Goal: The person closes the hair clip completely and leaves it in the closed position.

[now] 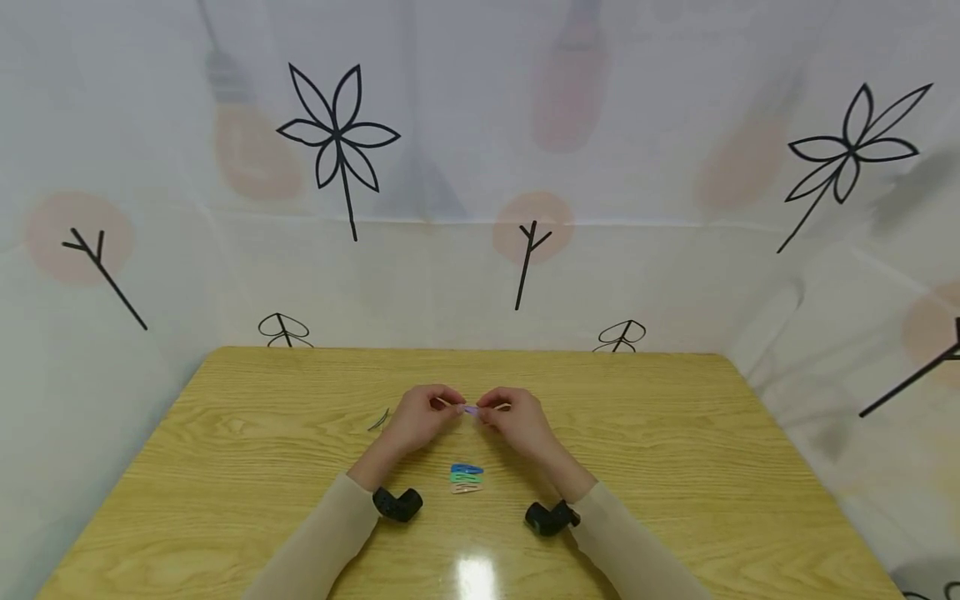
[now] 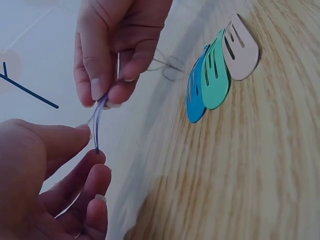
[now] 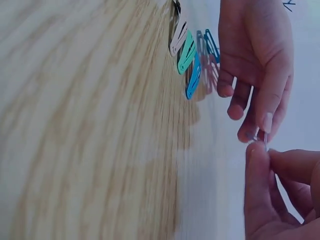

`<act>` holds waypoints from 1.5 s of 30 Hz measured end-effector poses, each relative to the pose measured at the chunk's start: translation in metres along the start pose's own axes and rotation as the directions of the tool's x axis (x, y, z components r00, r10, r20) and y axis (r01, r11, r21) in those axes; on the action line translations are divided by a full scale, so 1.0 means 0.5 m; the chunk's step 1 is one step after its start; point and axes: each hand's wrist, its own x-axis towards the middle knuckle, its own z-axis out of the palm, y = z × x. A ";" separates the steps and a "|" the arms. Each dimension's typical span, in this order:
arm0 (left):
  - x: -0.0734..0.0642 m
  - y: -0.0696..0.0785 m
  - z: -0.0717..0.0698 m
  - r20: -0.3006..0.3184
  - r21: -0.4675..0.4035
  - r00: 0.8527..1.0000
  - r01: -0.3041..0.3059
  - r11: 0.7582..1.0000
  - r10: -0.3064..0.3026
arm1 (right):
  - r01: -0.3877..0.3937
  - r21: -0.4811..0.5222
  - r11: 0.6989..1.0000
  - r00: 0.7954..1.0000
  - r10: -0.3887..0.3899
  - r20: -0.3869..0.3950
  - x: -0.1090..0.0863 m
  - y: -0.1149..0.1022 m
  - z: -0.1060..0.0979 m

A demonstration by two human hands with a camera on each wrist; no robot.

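Between my two hands is a small purple snap hair clip (image 1: 471,410), raised over the table with its two thin strips slightly apart in the left wrist view. My left hand (image 1: 422,414) pinches one end with thumb and forefinger. The other end is between the thumb and fingers of my right hand (image 1: 519,421); these fingertips cover part of the clip. Nearer to me, a blue snap clip (image 2: 195,97), a green one (image 2: 215,77) and a pale pink one (image 2: 242,50) lie side by side on the wood.
Left of my left hand, a thin dark curved piece (image 1: 378,419) lies on the wooden table (image 1: 247,483). A pale cloth (image 1: 465,275) printed with plants hangs behind the table and along its sides. Black wrist cameras (image 1: 398,505) sit at both cuffs.
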 end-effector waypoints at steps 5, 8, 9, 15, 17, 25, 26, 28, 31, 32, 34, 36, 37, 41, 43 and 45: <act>0.001 -0.005 0.002 -0.019 0.002 0.999 -0.032 0.999 0.032 | -0.002 0.112 0.994 0.999 -0.001 0.032 -0.004 0.000 -0.005; 0.000 -0.006 0.003 -0.026 0.003 0.999 -0.037 0.999 0.037 | 0.009 0.096 0.995 1.000 -0.011 0.024 -0.007 0.000 -0.006; 0.000 -0.006 0.004 -0.028 0.005 0.999 -0.037 0.999 0.037 | 0.013 0.080 0.997 1.000 -0.014 0.016 -0.008 0.001 -0.007; 0.001 -0.005 0.006 -0.016 -0.007 0.999 -0.043 0.999 0.043 | 0.047 0.081 0.996 0.999 -0.045 -0.023 -0.009 0.004 -0.008; 0.000 -0.005 0.007 -0.006 -0.019 0.999 -0.042 0.999 0.042 | 0.047 0.116 0.992 0.998 -0.043 -0.035 -0.010 0.003 -0.008; -0.007 0.000 0.005 0.011 -0.085 0.999 -0.047 0.995 0.048 | 0.029 0.179 0.983 0.998 -0.018 -0.062 -0.013 -0.003 -0.009; -0.007 0.001 0.005 0.009 -0.091 0.999 -0.049 0.995 0.050 | 0.031 0.180 0.983 0.998 -0.019 -0.063 -0.013 -0.002 -0.008; -0.008 0.002 0.004 0.009 -0.094 0.998 -0.057 0.994 0.058 | 0.033 0.179 0.983 0.998 -0.022 -0.063 -0.015 -0.002 -0.008; -0.010 0.005 0.003 0.008 -0.096 0.998 -0.064 0.993 0.065 | 0.047 0.152 0.987 0.997 -0.037 -0.063 -0.016 -0.001 -0.008; -0.010 0.006 0.003 0.009 -0.096 0.998 -0.066 0.993 0.068 | 0.050 0.140 0.989 0.997 -0.041 -0.064 -0.017 -0.002 -0.008; -0.012 0.009 0.002 0.012 -0.102 0.998 -0.067 0.993 0.069 | 0.054 0.122 0.991 0.997 -0.046 -0.063 -0.018 -0.001 -0.008; -0.013 0.011 0.002 0.015 -0.111 0.997 -0.068 0.992 0.071 | 0.057 0.116 0.992 0.997 -0.050 -0.059 -0.019 0.000 -0.009; -0.014 0.012 0.001 0.017 -0.116 0.997 -0.069 0.991 0.071 | 0.057 0.117 0.991 0.997 -0.050 -0.055 -0.020 0.000 -0.009; -0.015 0.016 0.000 0.019 -0.133 0.997 -0.076 0.988 0.079 | 0.068 0.126 0.990 0.997 -0.063 -0.039 -0.024 -0.003 -0.011; -0.016 0.018 0.000 0.017 -0.133 0.997 -0.078 0.988 0.081 | 0.067 0.125 0.990 0.997 -0.063 -0.036 -0.027 -0.006 -0.012; -0.016 0.020 0.001 0.015 -0.134 0.996 -0.081 0.988 0.084 | 0.069 0.121 0.990 0.997 -0.065 -0.037 -0.028 -0.006 -0.012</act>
